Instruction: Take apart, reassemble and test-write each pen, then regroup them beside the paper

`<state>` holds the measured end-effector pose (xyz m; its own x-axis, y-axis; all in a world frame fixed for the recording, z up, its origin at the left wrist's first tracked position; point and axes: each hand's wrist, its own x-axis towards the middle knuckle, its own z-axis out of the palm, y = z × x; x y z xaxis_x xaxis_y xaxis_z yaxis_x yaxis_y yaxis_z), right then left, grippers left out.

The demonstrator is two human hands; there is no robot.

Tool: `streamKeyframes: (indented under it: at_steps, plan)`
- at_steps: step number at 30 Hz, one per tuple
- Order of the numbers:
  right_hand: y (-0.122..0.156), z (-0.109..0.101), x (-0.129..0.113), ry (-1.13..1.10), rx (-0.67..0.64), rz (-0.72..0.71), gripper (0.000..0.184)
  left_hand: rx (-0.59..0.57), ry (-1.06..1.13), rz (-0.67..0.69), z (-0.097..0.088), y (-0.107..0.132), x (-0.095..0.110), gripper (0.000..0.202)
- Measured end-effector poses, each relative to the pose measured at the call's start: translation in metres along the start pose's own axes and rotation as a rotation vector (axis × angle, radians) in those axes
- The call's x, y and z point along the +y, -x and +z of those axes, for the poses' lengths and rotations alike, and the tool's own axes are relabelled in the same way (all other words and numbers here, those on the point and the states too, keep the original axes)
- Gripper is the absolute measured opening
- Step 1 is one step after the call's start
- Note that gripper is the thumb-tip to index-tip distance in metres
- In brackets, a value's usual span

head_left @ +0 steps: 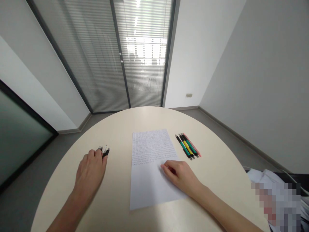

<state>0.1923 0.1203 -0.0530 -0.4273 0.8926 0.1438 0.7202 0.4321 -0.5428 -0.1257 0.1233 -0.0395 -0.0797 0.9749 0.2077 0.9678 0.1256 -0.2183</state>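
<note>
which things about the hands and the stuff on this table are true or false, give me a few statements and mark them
The right hand rests on the lower part of the sheet of paper. True.
The left hand is holding a yellow marker. False: its fingers are on a small bunch of dark pens.
A row of coloured pens lies to the right of the sheet. True.
The table is square. False: its edge is rounded.

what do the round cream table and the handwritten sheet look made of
The round cream table looks like laminate or painted board: smooth, faint sheen, no visible grain. The handwritten white sheet looks like thin matte paper, lying flat.
</note>
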Motion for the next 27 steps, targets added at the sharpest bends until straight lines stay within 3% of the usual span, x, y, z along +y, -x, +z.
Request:
streamKeyframes:
  at_steps: [4,12,18,22,25,27]
  plan:
    - [0.0,-0.001,0.001,0.001,0.012,0.011,0.038,-0.041,0.034,0.02,0.005,-0.002,-0.001,0.034]
    - [0.001,-0.003,-0.002,0.007,0.016,0.023,0.04,-0.083,0.056,-0.008,-0.006,0.002,0.012,0.033]
    - [0.0,-0.004,0.001,0.016,-0.002,0.002,0.04,-0.08,0.183,-0.09,-0.008,0.002,0.011,0.028]
    - [-0.001,-0.005,0.001,0.016,0.0,0.012,0.038,-0.101,0.27,-0.05,-0.011,0.003,0.017,0.025]
    - [-0.001,-0.006,0.0,0.001,0.006,0.019,0.038,-0.058,0.317,-0.023,-0.014,0.005,0.022,0.022]
    - [-0.001,-0.006,-0.001,-0.014,0.008,0.014,0.037,0.036,0.392,-0.017,-0.019,0.007,0.025,0.019]
